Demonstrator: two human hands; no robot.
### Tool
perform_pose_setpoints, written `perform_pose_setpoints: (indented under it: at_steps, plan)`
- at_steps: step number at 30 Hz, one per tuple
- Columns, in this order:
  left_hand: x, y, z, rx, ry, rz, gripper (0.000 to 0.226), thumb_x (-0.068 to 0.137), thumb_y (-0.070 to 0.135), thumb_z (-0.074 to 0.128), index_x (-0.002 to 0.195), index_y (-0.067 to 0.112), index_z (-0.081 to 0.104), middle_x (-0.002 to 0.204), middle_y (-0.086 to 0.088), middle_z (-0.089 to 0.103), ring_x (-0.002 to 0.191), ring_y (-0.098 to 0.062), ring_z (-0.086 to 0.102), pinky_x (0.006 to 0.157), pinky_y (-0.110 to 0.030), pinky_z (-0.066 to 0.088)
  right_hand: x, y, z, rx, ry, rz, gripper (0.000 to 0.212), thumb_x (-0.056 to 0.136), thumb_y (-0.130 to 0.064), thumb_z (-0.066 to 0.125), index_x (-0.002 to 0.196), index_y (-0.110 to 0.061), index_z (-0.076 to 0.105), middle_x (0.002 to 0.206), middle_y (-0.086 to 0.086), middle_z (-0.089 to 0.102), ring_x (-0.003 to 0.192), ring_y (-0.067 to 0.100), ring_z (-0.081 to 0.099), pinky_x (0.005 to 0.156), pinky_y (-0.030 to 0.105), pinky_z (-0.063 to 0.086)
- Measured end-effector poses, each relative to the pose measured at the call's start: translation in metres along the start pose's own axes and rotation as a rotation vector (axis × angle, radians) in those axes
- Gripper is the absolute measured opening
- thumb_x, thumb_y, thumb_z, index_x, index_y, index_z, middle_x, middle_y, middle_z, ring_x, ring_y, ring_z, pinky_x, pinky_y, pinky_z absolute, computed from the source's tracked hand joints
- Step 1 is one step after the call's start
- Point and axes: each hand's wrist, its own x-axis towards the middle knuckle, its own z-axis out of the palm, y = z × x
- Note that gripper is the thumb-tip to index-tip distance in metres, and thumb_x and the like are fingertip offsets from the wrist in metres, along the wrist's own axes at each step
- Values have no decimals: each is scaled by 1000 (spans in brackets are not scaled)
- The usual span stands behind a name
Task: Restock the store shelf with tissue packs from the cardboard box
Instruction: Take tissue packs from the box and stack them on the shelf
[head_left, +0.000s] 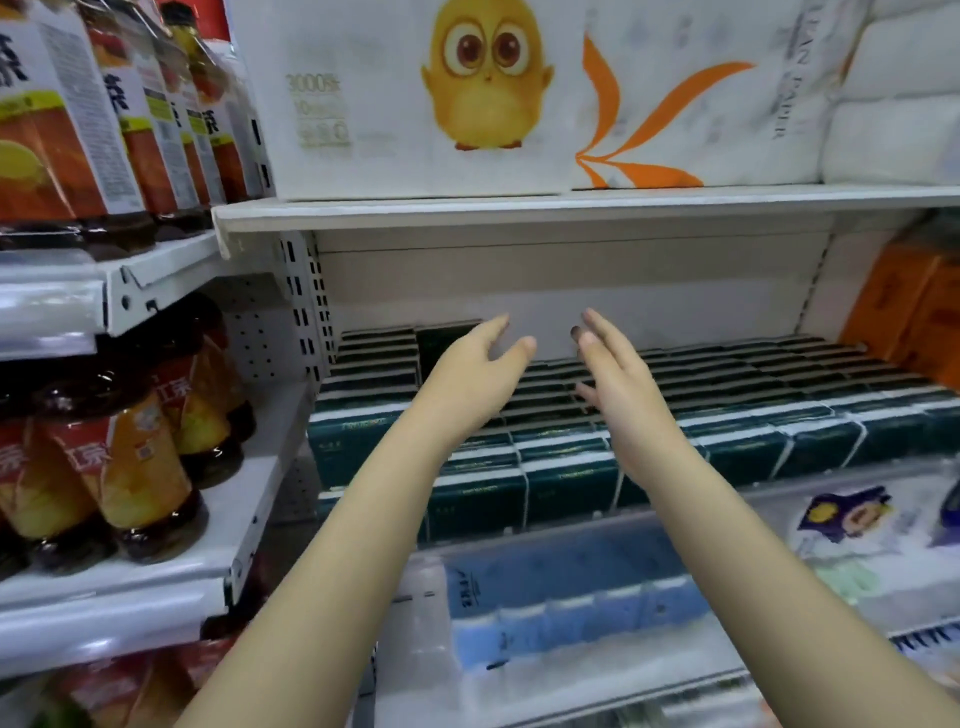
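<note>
A store aisle fills the frame, with cream metal shelving. The shelf (649, 280) at centre has a plain pale back wall and, on its left, a perforated upright (306, 306) punched with slots. Above it a flat shelf board (571, 205) runs across the upper half.

The tissue packs (779, 405) lie on the centre shelf in tight rows from the left upright towards the right edge. They are flat dark green blocks with white edges in glossy wrap, stacked lower in the middle than at the left. Both bare forearms reach in from the bottom of the frame. The left hand (467, 374) and the right hand (618, 384) hang above the middle packs with palms facing each other, fingers straight and spread, gripping nothing. The two hands are near each other but apart.

At the right end of that shelf stand orange packs (904, 312), blurred. On the board above sit a large white pack printed with a yellow cartoon chick (415, 98) and soft white rolls (893, 104) at the upper right. The left side holds plastic drink bottles (124, 457) with orange and red labels on sloped shelves. Below centre lies a pale blue pack (561, 587) in clear film
</note>
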Motion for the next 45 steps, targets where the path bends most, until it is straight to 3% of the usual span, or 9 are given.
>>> perform_pose_setpoints:
  at_steps: [3, 8, 14, 20, 27, 32, 37, 40, 45]
  plan:
    - [-30, 8, 34, -198, 27, 38, 64, 97, 38, 54, 153, 27, 24, 157, 10, 27, 143, -7, 26, 117, -31, 24, -38, 0, -32, 15, 23, -9, 46, 103, -35, 43, 148, -34, 35, 152, -9, 39, 135, 5, 39, 116, 40, 34]
    - [-83, 12, 84, -381, 17, 37, 64, 98, 30, 54, 153, 26, 23, 156, 9, 31, 140, -2, 31, 112, -20, 28, -94, 24, -79, 22, 81, 32, 47, 101, -36, 46, 147, -35, 34, 149, -11, 42, 131, 2, 42, 115, 39, 35]
    - [-139, -28, 153, -475, -40, -111, 53, 98, 25, 55, 147, 31, 37, 141, 14, 50, 122, 8, 48, 83, 0, 43, -156, 89, -127, 12, 160, 163, 51, 99, -33, 49, 148, -30, 33, 147, -11, 43, 133, 2, 42, 113, 36, 37]
    - [-179, -83, 211, -485, -151, -290, 56, 95, 25, 58, 148, 28, 36, 146, 12, 45, 133, 0, 42, 106, -19, 39, -205, 168, -151, 11, 235, 370, 47, 101, -31, 47, 147, -27, 36, 148, -6, 44, 133, 5, 43, 113, 34, 36]
    - [-220, -185, 257, -423, -299, -569, 53, 96, 22, 59, 145, 24, 40, 144, 8, 49, 132, -4, 45, 101, -15, 41, -253, 278, -148, -27, 269, 629, 44, 102, -34, 48, 145, -30, 42, 146, -9, 46, 133, 4, 44, 115, 37, 34]
    - [-252, -270, 283, -361, -393, -814, 49, 97, 25, 57, 143, 24, 43, 145, 4, 46, 133, -11, 44, 101, -23, 36, -296, 362, -139, -75, 302, 909, 36, 101, -40, 47, 136, -33, 49, 142, -10, 49, 132, 10, 45, 114, 41, 35]
    - [-291, -356, 319, -315, -433, -1058, 34, 99, 19, 52, 133, 19, 52, 124, 8, 58, 105, 1, 57, 83, -8, 44, -337, 454, -118, -52, 285, 1137, 32, 102, -33, 47, 132, -24, 55, 133, -5, 55, 126, 14, 50, 107, 32, 38]
    - [-316, -411, 346, -312, -459, -1209, 34, 101, 25, 50, 134, 17, 54, 130, 4, 59, 104, -1, 57, 89, -16, 44, -359, 509, -106, 10, 288, 1262, 29, 103, -34, 43, 128, -26, 54, 126, -5, 58, 110, 8, 56, 95, 26, 43]
    - [-337, -514, 400, -339, -432, -1404, 35, 100, 33, 50, 132, 18, 56, 129, 2, 59, 108, -9, 58, 89, -21, 44, -395, 625, -82, 248, 378, 1495, 49, 104, -41, 35, 145, -15, 41, 147, 7, 45, 139, 26, 39, 110, 37, 31]
